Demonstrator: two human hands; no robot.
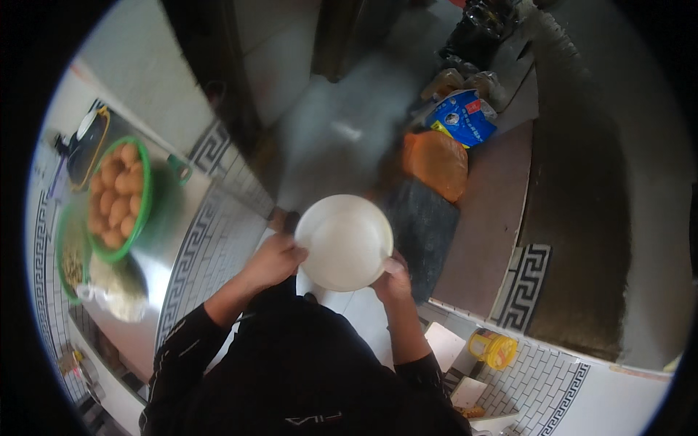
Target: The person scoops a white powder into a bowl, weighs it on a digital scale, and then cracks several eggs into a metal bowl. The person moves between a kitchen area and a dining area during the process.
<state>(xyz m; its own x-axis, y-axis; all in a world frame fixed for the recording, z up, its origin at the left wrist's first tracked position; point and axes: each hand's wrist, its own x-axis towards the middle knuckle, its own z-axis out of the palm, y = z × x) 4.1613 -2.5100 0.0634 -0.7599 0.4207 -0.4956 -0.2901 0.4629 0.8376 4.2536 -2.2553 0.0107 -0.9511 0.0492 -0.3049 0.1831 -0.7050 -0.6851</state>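
Note:
A round white bowl (343,242) is held level in front of my body, its open side facing up. The inside looks plain white; whether it holds anything, I cannot tell. My left hand (277,257) grips the rim at the left, thumb on the edge. On the lower right side, my right hand (395,277) has its thumb over the rim and its fingers tucked underneath, out of sight. Pale steam (349,114) rises just beyond the bowl and blurs what lies behind it.
At left, a green plastic basket (146,207) of brown eggs (117,191) stands on a metal counter (169,223) by a clear plastic bag (117,294). Along the right counter lie a dark board (425,234), an orange plastic bag (439,163) and a blue packet (461,117). Below sits a yellow bucket (491,349).

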